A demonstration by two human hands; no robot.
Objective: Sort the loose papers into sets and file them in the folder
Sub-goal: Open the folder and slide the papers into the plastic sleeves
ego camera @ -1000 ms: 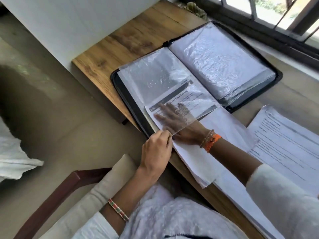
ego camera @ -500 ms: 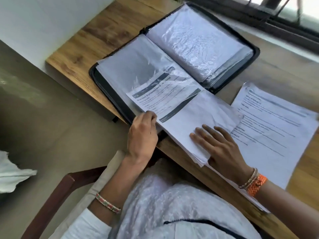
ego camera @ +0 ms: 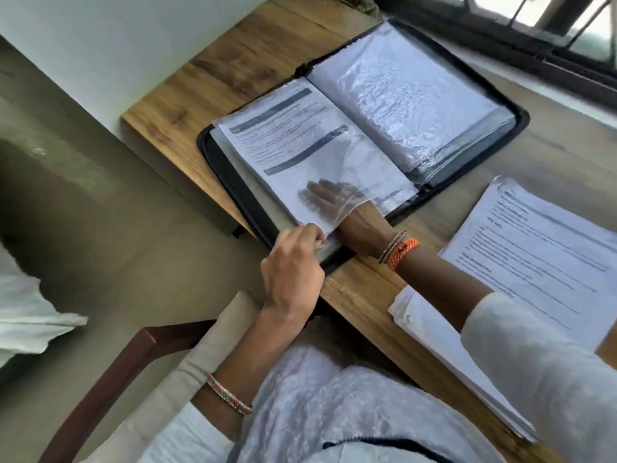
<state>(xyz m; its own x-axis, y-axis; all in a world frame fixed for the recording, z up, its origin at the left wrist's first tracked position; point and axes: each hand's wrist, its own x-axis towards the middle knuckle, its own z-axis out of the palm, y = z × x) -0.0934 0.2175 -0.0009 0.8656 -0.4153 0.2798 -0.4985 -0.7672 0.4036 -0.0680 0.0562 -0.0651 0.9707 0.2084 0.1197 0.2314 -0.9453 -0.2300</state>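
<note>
A black zip-edged display folder (ego camera: pixel 521 118) is lying open on the light wooden table (ego camera: pixel 233 55). The near corner of a clear plastic sleeve (ego camera: pixel 337 162) on its left page is being pinched and lifted by the left hand (ego camera: pixel 293 265). The right hand (ego camera: pixel 334 198) is being held flat, fingers straight, inside that sleeve upon a white printed sheet (ego camera: pixel 277 128). A stack of loose printed papers (ego camera: pixel 534 248) is lying just right of the folder.

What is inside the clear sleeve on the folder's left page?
A printed sheet and the right hand, fingers flat on it. Anything beneath that sheet is covered. The left hand pinches the sleeve corner.
</note>
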